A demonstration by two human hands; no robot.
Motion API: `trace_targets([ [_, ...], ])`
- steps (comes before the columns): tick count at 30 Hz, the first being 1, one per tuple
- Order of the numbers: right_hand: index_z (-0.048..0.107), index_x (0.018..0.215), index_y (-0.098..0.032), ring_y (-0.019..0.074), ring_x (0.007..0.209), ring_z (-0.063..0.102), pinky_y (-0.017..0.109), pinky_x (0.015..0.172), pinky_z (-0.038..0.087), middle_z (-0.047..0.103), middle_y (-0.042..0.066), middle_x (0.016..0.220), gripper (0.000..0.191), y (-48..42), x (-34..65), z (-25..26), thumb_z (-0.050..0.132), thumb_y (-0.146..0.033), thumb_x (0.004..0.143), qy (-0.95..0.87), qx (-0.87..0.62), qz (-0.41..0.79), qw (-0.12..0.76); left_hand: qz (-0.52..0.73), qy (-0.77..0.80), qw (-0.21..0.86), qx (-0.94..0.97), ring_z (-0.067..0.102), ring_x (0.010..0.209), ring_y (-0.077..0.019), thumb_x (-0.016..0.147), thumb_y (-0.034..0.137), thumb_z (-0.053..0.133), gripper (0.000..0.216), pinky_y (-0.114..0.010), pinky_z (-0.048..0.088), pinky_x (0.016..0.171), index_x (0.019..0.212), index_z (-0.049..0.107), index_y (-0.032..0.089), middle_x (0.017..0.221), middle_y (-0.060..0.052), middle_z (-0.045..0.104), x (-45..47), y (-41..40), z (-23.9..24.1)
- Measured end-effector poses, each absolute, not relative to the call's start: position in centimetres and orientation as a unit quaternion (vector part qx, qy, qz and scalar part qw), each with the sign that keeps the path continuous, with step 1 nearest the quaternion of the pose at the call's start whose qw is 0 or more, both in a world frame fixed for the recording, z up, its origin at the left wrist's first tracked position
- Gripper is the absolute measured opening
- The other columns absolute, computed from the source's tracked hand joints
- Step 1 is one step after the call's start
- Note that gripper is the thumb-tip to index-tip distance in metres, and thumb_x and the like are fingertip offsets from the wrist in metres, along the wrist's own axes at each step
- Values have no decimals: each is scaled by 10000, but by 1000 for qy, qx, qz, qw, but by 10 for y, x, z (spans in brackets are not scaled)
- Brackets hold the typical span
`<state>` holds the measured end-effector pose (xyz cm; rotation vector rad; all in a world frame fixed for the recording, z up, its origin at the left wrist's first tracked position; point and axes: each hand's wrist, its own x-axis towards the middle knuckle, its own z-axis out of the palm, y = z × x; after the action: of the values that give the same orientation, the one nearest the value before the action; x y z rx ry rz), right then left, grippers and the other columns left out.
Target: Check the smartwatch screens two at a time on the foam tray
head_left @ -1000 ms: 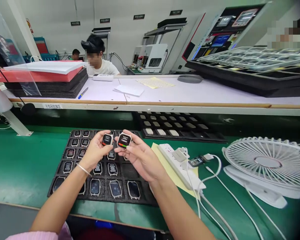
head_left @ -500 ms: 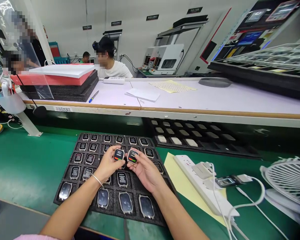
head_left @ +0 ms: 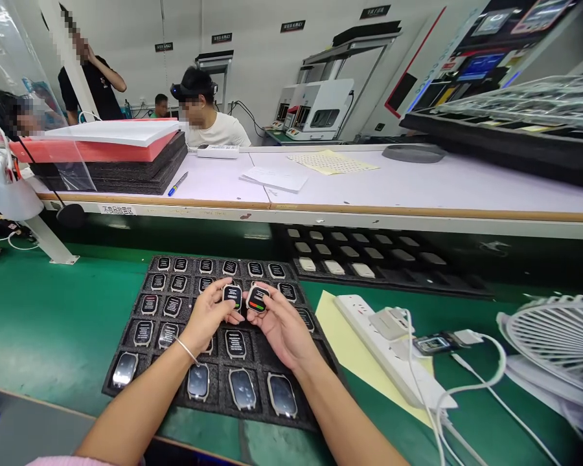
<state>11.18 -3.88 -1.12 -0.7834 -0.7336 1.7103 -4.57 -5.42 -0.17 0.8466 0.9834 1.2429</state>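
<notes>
My left hand [head_left: 210, 309] grips a smartwatch body [head_left: 232, 294] without a strap, its thumb lying over the lower part of the lit screen. Beside it my right hand [head_left: 282, 323] is closed on a second smartwatch body [head_left: 257, 299], whose screen shows red and green bars. Both watches are held up side by side, faces toward me, above a black foam tray [head_left: 214, 409]. Rows of similar watches fill many of the tray's slots; most screens show white text. In the front row, a watch [head_left: 282, 395] has a dark, reflecting screen. My hands and forearms cover some slots.
A white power strip [head_left: 393, 353] with chargers and cables lies on yellow paper to the right, near a white fan [head_left: 556, 349]. Under the raised shelf [head_left: 330, 194] sits another foam tray [head_left: 393, 281]. Foam sheets [head_left: 126, 171] are stacked at left. Other people are behind the shelf.
My left thumb has moved from the screen's side onto its lower part. The right watch now shows its red and green bars more fully. Behind, a standing person has shifted into clearer view.
</notes>
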Motion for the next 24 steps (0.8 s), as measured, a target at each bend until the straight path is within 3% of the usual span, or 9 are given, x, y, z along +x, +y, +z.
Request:
trace_targets([
  [4, 657, 1073, -230, 153, 620, 618, 326, 629, 490, 752, 49, 926, 437, -39, 112, -10, 830, -383, 701, -321, -329, 710, 534, 543, 406, 638, 365, 703, 631, -131, 719, 311, 784, 597, -268, 551, 650, 1270, 588, 193, 1019, -64, 711, -47, -55, -2],
  [14, 650, 1089, -227, 151, 627, 628, 316, 624, 478, 748, 48, 937, 438, -39, 112, -10, 815, -371, 709, -331, -333, 702, 535, 550, 409, 624, 376, 698, 640, -135, 719, 319, 774, 615, -269, 555, 652, 1286, 582, 181, 935, -34, 693, -48, -57, 4],
  [24, 642, 1113, -249, 145, 648, 622, 317, 662, 489, 705, -6, 888, 454, -41, 110, -12, 721, -181, 672, -370, -334, 675, 544, 542, 432, 591, 414, 690, 650, -114, 677, 118, 677, 626, -258, 567, 665, 1293, 591, 182, 1066, -74, 723, -48, -53, 1],
])
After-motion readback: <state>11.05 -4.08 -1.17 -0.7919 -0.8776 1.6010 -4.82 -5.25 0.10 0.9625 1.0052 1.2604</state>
